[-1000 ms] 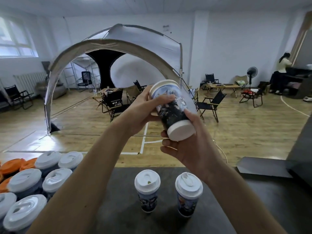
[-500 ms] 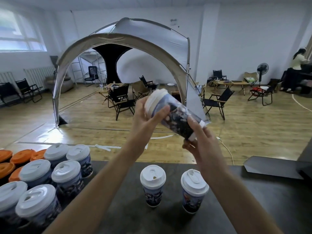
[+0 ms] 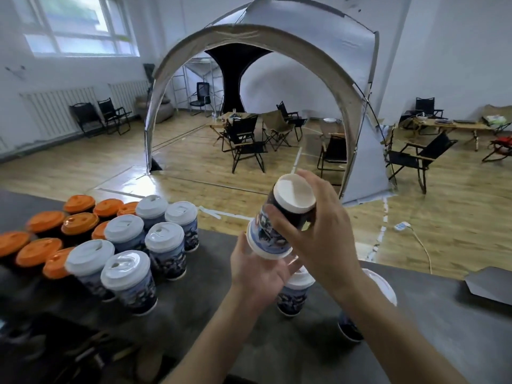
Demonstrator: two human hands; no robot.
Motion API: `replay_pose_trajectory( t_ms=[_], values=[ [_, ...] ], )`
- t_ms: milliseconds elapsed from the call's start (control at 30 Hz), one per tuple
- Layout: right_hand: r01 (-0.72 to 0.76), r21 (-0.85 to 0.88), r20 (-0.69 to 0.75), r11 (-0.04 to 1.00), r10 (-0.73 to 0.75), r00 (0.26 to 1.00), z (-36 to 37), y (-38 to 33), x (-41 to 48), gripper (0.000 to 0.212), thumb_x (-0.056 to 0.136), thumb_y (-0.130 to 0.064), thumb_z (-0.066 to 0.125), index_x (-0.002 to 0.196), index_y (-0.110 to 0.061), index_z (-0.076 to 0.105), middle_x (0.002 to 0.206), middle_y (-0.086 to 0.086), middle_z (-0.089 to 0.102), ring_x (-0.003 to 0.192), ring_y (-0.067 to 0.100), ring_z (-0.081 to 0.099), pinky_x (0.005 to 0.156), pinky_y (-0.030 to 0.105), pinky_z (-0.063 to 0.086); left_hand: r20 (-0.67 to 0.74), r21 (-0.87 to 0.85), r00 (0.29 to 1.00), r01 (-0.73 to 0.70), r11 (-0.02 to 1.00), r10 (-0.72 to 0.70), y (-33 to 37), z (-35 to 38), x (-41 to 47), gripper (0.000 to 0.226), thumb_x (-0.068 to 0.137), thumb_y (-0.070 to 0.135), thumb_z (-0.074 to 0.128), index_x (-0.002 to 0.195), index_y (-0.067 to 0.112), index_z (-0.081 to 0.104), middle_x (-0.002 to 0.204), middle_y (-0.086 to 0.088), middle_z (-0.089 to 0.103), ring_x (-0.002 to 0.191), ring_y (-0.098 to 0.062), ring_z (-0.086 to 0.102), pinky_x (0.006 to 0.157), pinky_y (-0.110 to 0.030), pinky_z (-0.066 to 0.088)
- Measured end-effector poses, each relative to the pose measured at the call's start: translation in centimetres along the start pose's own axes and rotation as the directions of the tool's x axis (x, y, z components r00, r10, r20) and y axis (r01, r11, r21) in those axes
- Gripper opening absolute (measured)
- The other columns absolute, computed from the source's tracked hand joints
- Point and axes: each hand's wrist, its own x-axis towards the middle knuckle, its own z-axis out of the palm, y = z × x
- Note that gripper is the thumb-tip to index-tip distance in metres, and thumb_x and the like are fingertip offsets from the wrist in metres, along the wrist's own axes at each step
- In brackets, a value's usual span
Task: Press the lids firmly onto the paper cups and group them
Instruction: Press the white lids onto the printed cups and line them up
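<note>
- While the held cup (image 3: 270, 231) hangs in the air above the bench (image 3: 199, 286), tipped so that its base faces up toward the camera and its lid (image 3: 259, 246) points down and to the left, I judge the main risk to be an uneven seat. Pressing at this angle could snap one side of the rim home and leave the other side proud.
- If the right hand (image 3: 318, 234) squeezes too hard while the left pushes, the paper wall could buckle or go oval. The lid would then not catch all the way round.
- Should either hand slip, the cup would drop onto the two lidded cups (image 3: 293, 296) standing on the bench just beneath and could topple them. The one further right is half hidden behind the right forearm, so I cannot judge its clearance.
- I cannot tell whether the cup holds liquid. If it does, a loose lid at this tilt would leak.
- Right hand: it comes in from the right and is wrapped round the cup's body toward the base. What looks like the thumb lies across the printed side.
- Left hand (image 3: 257, 273): it sits palm up under the lid and is pressed against it. The fingers look laid out rather than curled round, though they are blurred.
- This cup is not yet grouped. The white-lidded group (image 3: 138, 253) stands to the left on the bench, with the orange-lidded cups (image 3: 52, 234) beyond it, apart from both hands.
</note>
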Motion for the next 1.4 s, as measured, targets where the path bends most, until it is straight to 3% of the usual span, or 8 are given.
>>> replay_pose_trajectory(
  t_ms=[200,300,367,467,667,933,1167,1400],
  values=[
    [0.049,0.034,-0.015,0.998,-0.048,0.999,1.4,-0.4,-0.7,0.068,0.078,-0.059,0.073,0.127,-0.017,0.051,0.108,-0.012,0.057,0.088,0.002,0.053,0.071,0.027,0.052,0.023,0.078,0.998,-0.053,0.996,0.051,3.8,-2.7,-0.5,0.082,0.096,0.071,0.039,0.141,0.005,0.058,0.145,-0.027,0.054,0.125,-0.041,0.061,0.096,-0.051,0.056],
    [0.003,0.007,0.173,1.0,-0.004,0.985,2.6,0.8,-1.9,0.066,0.078,-0.058,0.072,0.126,-0.021,0.047,0.106,-0.01,0.058,0.087,0.011,0.059,0.07,0.028,0.049,0.086,0.442,0.98,-0.197,0.875,0.177,7.7,-3.0,-0.9,0.08,0.081,0.061,0.074,0.137,0.005,0.061,0.139,-0.023,0.061,0.123,-0.033,0.064,0.091,-0.043,0.058],
    [-0.059,-0.049,0.322,0.997,0.072,0.944,4.1,2.5,-1.9,0.062,0.083,-0.052,0.074,0.129,-0.022,0.047,0.116,-0.004,0.061,0.102,0.015,0.058,0.079,0.029,0.044,0.008,0.657,0.94,-0.262,0.707,0.341,9.9,-2.9,-0.2,0.07,0.07,0.04,0.09,0.13,0.015,0.063,0.125,-0.017,0.068,0.104,-0.027,0.073,0.075,-0.037,0.062],
    [-0.137,-0.113,0.458,0.984,0.174,0.872,6.1,4.3,-0.9,0.062,0.09,-0.04,0.075,0.139,-0.018,0.044,0.136,0.0,0.056,0.123,0.019,0.056,0.094,0.034,0.047,0.108,0.913,0.859,-0.285,0.293,0.5,12.4,-2.8,1.7,0.076,0.068,0.033,0.093,0.133,0.03,0.053,0.126,0.003,0.059,0.112,-0.022,0.067,0.084,-0.04,0.063],
    [-0.114,-0.162,0.514,0.98,0.182,0.838,7.3,5.3,0.4,0.047,0.098,-0.038,0.066,0.137,-0.016,0.051,0.136,-0.002,0.059,0.124,0.015,0.056,0.103,0.033,0.046,0.228,0.938,0.865,-0.072,-0.339,0.447,14.0,-5.5,7.5,0.087,0.072,0.033,0.092,0.143,0.024,0.042,0.133,-0.007,0.044,0.12,-0.025,0.048,0.094,-0.029,0.036],
    [-0.033,-0.175,0.466,0.984,0.112,0.878,4.9,5.9,-0.8,0.032,0.099,-0.04,0.062,0.125,-0.022,0.058,0.128,-0.008,0.058,0.124,0.012,0.048,0.094,0.018,0.028,0.14,0.885,0.914,0.056,-0.462,0.38,12.4,-9.0,10.7,0.092,0.079,0.032,0.086,0.149,0.008,0.031,0.137,-0.017,0.033,0.126,-0.035,0.042,0.108,-0.04,0.036],
    [-0.054,-0.183,0.479,0.982,0.137,0.867,4.0,6.9,-1.9,0.027,0.098,-0.045,0.061,0.118,-0.027,0.058,0.121,-0.012,0.056,0.117,0.007,0.045,0.094,0.02,0.029,0.123,0.897,0.902,0.078,-0.436,0.414,11.8,-10.0,11.4,0.091,0.08,0.03,0.085,0.149,0.007,0.031,0.142,-0.017,0.031,0.131,-0.035,0.038,0.109,-0.038,0.035],
    [-0.105,-0.202,0.526,0.974,0.199,0.827,3.8,7.6,-2.9,0.028,0.097,-0.042,0.063,0.12,-0.029,0.058,0.118,-0.018,0.052,0.117,0.006,0.045,0.094,0.021,0.031,0.165,0.825,0.885,0.119,-0.553,0.435,11.5,-9.0,10.9,0.093,0.082,0.038,0.08,0.151,0.003,0.03,0.148,-0.02,0.034,0.134,-0.038,0.037,0.116,-0.044,0.03]
  ],
)
